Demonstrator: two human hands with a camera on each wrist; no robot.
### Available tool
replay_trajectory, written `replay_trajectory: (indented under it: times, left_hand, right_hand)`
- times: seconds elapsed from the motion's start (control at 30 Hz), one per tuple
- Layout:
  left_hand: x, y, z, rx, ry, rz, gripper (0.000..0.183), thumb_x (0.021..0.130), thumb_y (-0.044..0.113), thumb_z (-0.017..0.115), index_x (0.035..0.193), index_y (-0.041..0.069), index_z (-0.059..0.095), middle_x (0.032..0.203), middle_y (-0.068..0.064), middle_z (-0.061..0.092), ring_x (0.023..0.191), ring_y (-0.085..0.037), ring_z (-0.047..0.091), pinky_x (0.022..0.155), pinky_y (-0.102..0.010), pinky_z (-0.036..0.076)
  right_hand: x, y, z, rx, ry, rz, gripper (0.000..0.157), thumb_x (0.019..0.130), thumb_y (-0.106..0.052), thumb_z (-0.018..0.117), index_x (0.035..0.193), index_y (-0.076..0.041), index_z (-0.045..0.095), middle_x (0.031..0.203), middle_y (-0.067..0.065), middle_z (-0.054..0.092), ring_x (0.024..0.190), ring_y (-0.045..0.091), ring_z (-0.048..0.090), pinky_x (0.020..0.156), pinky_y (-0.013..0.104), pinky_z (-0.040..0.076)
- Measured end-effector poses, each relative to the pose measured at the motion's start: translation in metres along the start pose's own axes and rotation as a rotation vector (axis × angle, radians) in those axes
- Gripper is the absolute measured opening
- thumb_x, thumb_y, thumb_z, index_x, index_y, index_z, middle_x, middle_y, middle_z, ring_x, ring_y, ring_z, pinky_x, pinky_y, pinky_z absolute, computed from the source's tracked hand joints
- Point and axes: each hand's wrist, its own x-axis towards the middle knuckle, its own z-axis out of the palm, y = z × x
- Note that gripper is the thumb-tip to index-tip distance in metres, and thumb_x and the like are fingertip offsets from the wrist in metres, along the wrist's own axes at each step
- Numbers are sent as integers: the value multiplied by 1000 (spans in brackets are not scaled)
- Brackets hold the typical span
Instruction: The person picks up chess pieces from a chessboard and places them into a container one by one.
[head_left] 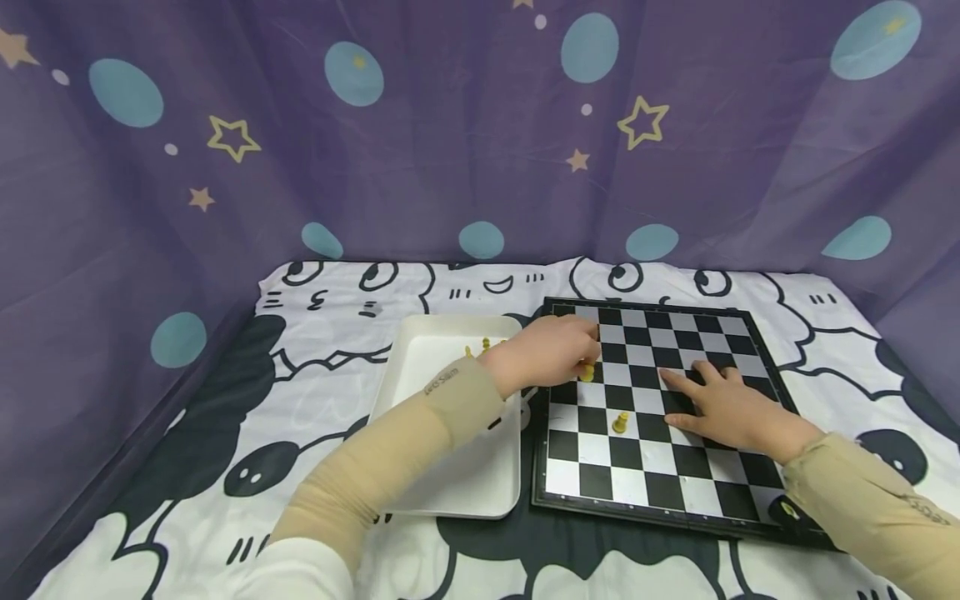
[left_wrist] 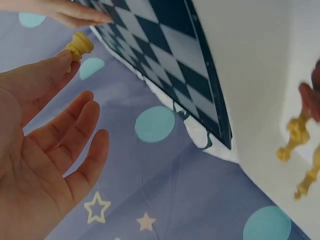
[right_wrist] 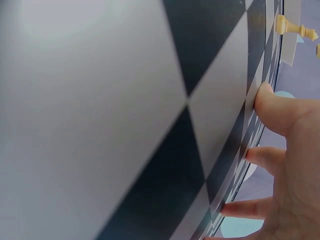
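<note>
Head view, white tray (head_left: 457, 483) holding yellow chess pieces (head_left: 480, 346), chessboard (head_left: 675, 483) beside

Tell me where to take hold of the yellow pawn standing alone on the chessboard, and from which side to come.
Pinch the yellow pawn just under its round head, at the narrow neck, coming straight down from above. It stands upright on the chessboard with free squares all round it, and its base flares wider than the stem, so a low grip would likely slip. The right hand lies flat beside it; the left hand holds another pawn.
</note>
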Motion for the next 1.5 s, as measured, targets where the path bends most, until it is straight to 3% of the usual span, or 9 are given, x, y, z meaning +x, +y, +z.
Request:
replay_trajectory:
  times: [0.43, 0.87, 1.3, 1.5]
  left_hand:
    - [-31, -24, -18, -7, 64, -29, 8, 88, 15, 68, 94, 17, 73, 103, -1, 61, 95, -17, 58, 82, -27, 49]
    - [-63, -42, -15, 29, 55, -76, 3, 84, 15, 71, 86, 17, 74, 100, -2, 62, 89, -19, 59, 78, -32, 50]
    - [-88, -42, 14, 76, 30, -28, 8, 78, 12, 75, 77, 19, 72, 90, -1, 59, 80, -19, 57, 65, -32, 49]
    - [-92, -37, 24, 70, 10, -5, 9, 77, 11, 75, 73, 17, 69, 88, 0, 58, 79, -18, 57, 63, -30, 47]
  right_hand:
    - [2, 0, 0, -4, 11, -5, 79, 83, -66, 52, 142, -15, 42, 134, 34, 35, 111, 61, 38, 74, 68, 45]
    - [2, 0, -1, -17, 6, -1, 79, 83, -66, 52, 143, -14, 41, 133, 34, 35, 110, 61, 39, 74, 68, 45]
    - [0, -2, 0, -10, 3, 1, 80, 83, -66, 52, 142, -14, 42, 133, 34, 36, 110, 60, 39, 74, 68, 45]
    - [-1, -1, 1, -10, 6, 0, 81, 83, -68, 51, 143, -14, 42, 133, 33, 36, 110, 59, 40, 74, 67, 45]
